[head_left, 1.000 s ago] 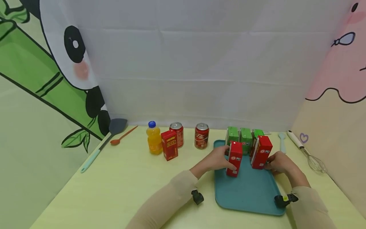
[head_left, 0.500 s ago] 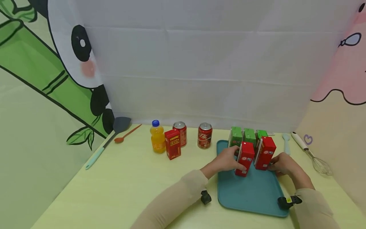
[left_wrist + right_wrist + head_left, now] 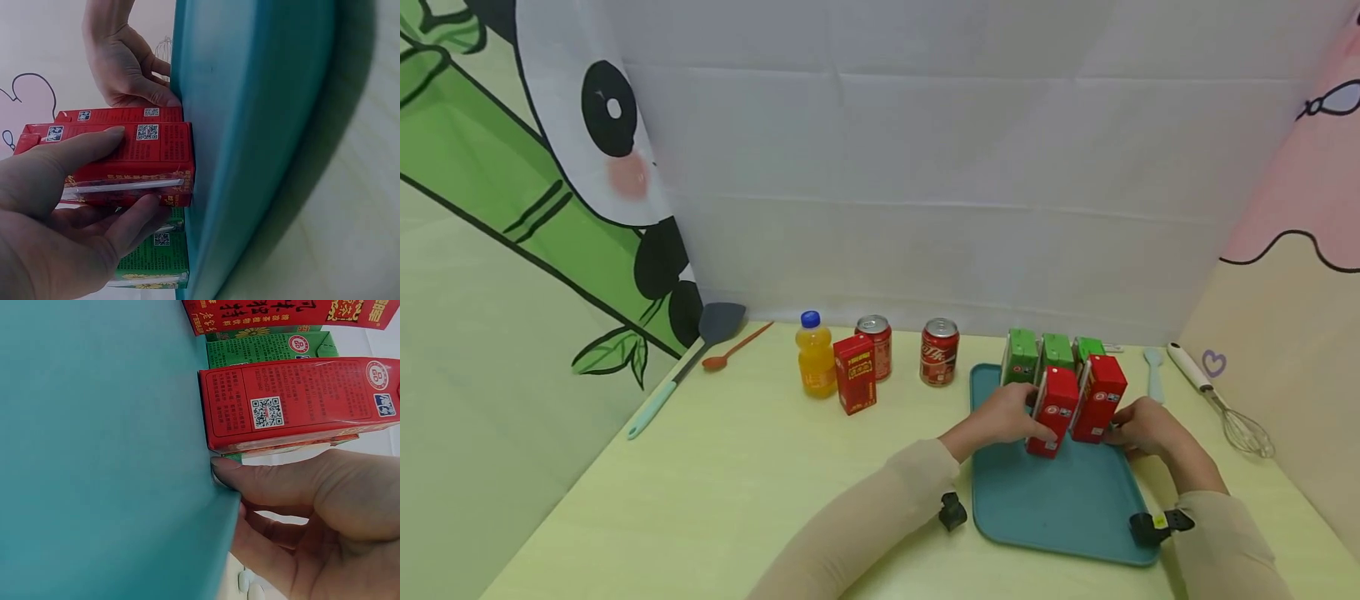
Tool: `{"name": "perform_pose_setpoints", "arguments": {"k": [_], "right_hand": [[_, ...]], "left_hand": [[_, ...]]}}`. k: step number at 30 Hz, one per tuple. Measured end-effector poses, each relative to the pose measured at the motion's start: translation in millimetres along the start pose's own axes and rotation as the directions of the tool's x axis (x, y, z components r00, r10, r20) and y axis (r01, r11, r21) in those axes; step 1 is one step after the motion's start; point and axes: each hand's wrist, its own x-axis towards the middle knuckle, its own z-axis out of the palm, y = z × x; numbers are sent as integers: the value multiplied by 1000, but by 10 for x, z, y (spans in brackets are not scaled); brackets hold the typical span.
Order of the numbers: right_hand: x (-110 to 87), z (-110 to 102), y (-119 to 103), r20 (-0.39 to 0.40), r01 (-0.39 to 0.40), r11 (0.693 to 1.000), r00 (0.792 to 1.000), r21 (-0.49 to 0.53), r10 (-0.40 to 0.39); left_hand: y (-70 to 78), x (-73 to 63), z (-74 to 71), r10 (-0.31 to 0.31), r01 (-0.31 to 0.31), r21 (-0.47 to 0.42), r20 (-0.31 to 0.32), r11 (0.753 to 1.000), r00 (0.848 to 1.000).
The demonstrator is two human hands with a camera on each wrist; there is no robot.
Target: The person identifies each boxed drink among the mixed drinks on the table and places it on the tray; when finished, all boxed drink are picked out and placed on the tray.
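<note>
My left hand (image 3: 1011, 414) grips a red drink carton (image 3: 1054, 412), thumb on one side and fingers on the other; the carton stands upright on the teal tray (image 3: 1067, 508). In the left wrist view, the carton's base (image 3: 178, 147) meets the tray. Right beside it stands a second red carton (image 3: 1101, 400). My right hand (image 3: 1146, 429) pinches the tray's right rim; in the right wrist view the thumb (image 3: 250, 478) lies on the rim, close to the second red carton (image 3: 300, 400). Several green cartons (image 3: 1021, 357) stand in a row behind, at the tray's far end.
Left of the tray stand a cola can (image 3: 939, 353), another red can (image 3: 880, 346), a red carton (image 3: 855, 375) and an orange juice bottle (image 3: 816, 358). A spatula (image 3: 688, 367) and a red spoon (image 3: 733, 350) lie far left; a whisk (image 3: 1225, 408) lies right.
My left hand has moved the red carton to the right, closing the gap to the second red carton. My right hand has stayed at the tray's rim. The head view has shifted slightly.
</note>
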Motion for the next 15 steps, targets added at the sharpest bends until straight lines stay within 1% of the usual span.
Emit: {"name": "perform_pose_setpoints", "arguments": {"k": [5, 12, 15], "right_hand": [[3, -15, -14, -3, 23, 1000, 1000, 0, -23], [-27, 22, -11, 0, 17, 1000, 1000, -12, -17], [-20, 33, -9, -8, 10, 1000, 1000, -9, -10]], "left_hand": [[20, 36, 2, 20, -20, 14, -4, 1000, 1000], [65, 72, 79, 8, -8, -9, 16, 1000, 1000], [83, 107, 99, 4, -4, -14, 1, 1000, 1000]]}}
